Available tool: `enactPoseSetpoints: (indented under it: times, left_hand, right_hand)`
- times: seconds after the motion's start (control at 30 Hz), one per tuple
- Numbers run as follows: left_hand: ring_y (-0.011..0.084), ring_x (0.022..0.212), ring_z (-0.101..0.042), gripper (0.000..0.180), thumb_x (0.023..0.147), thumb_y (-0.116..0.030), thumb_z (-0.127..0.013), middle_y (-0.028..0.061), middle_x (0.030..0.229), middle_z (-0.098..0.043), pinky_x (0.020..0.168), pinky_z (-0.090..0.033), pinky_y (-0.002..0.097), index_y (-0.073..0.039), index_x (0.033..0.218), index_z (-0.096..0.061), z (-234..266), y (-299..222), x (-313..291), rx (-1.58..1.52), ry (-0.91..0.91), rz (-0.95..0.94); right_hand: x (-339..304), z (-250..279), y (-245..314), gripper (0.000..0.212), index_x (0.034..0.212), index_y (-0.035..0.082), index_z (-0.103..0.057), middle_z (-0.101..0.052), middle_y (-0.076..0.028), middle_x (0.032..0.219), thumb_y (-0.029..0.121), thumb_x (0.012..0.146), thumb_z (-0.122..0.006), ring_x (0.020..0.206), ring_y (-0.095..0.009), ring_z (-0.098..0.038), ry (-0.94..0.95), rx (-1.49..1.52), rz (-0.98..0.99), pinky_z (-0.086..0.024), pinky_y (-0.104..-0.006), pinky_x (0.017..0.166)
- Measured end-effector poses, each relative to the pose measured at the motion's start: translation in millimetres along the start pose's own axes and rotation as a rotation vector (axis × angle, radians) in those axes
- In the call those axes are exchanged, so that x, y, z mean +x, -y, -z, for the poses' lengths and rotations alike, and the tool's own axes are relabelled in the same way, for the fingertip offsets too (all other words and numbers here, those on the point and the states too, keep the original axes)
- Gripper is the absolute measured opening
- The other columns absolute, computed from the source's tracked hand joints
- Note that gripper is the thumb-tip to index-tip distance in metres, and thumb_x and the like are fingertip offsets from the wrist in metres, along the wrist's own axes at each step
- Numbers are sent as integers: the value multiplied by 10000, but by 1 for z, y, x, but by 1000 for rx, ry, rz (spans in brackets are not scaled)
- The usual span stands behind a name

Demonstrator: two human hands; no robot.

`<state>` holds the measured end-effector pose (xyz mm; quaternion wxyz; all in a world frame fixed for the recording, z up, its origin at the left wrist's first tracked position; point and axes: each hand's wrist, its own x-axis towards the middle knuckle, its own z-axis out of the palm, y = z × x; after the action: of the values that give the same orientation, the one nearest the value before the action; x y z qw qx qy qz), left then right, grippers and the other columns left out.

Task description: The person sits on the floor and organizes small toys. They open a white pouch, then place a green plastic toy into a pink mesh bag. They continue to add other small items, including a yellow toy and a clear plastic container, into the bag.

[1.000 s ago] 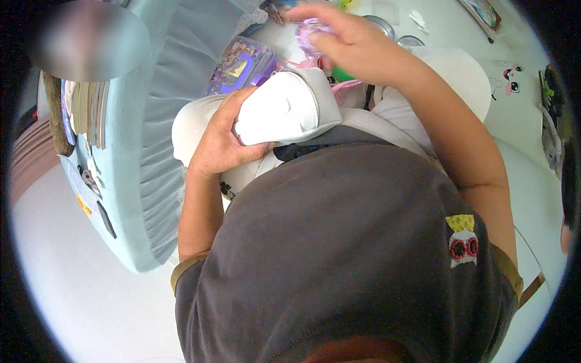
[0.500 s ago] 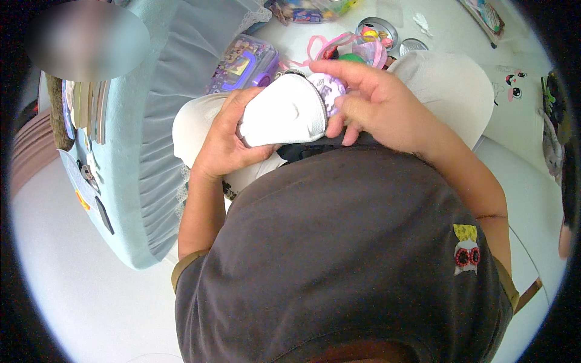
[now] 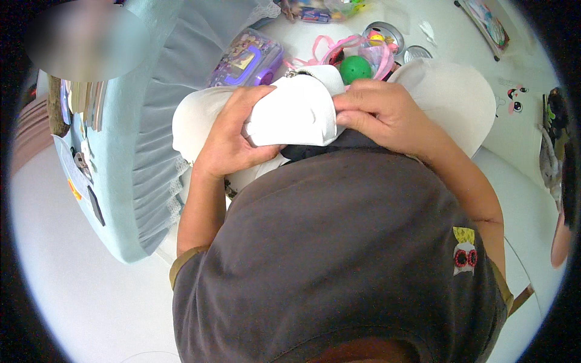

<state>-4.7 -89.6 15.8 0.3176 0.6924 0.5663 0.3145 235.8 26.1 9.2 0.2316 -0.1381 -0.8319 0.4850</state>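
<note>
A white zippered pouch (image 3: 290, 118) with rounded sides is held above my lap. My left hand (image 3: 227, 139) wraps round its left side, thumb below and fingers on top. At the pouch's right edge, thumb and forefinger of my right hand (image 3: 387, 115) pinch the rim; whether they grip a zip pull is hidden. Part of the zipper shows along the top edge, near a raised white flap. The purple-and-white patterned piece seen earlier at the mouth is out of sight.
Beyond my knees lie a green ball (image 3: 356, 70), a purple clear-lidded case (image 3: 245, 57), a round tin (image 3: 396, 37) with small toys, and its lid (image 3: 417, 53). Colourful packets (image 3: 315, 12) sit farther off. A bed with pale blue skirt (image 3: 166, 115) stands at left.
My right hand has gone from spread fingers beside the purple-and-white piece to a pinch on the pouch's right edge. That piece no longer shows, and the green ball is now uncovered.
</note>
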Motion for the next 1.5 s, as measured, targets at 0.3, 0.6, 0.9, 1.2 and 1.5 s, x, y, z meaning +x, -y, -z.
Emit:
enactPoseSetpoints:
  times: [0.3,0.6,0.9,1.2,1.5]
  left_hand:
    - [328,971,-504,650,544,-161,-697,138,1052,-537,845,-405,386,-59,1153,-494,0,-17,12,112,27,-178]
    - [336,952,-497,661,546,-187,-707,138,1040,-531,820,-409,393,-58,1156,-489,4,-16,15,128,99,-169]
    - [329,928,-498,646,543,-173,-697,136,1003,-532,804,-413,386,-57,1146,-495,3,-19,22,141,110,-162]
    - [313,993,-517,673,536,-151,-700,148,1049,-534,865,-399,365,-36,1161,-480,5,-15,19,103,145,14]
    - [306,913,-523,631,564,-151,-691,145,993,-532,814,-421,356,-38,1147,-476,-11,-9,15,69,22,35]
  right_hand:
    - [47,29,-29,262,1104,17,-571,-573,-56,1064,68,858,-497,975,-124,-523,105,341,-325,-407,-279,873]
    - [80,38,-14,340,1068,47,-580,-539,-102,1064,-31,772,-432,1022,-215,-506,663,82,-18,-381,-290,902]
    - [75,40,0,121,896,31,-548,-531,-93,928,22,790,-491,862,-238,-528,554,-208,-125,-422,-318,785]
    - [48,53,16,124,852,13,-525,-512,-130,850,15,730,-507,820,-319,-518,309,-588,83,-433,-372,703]
    - [-10,31,13,78,853,-5,-516,-507,-140,833,55,806,-500,793,-317,-519,280,-256,-162,-432,-368,708]
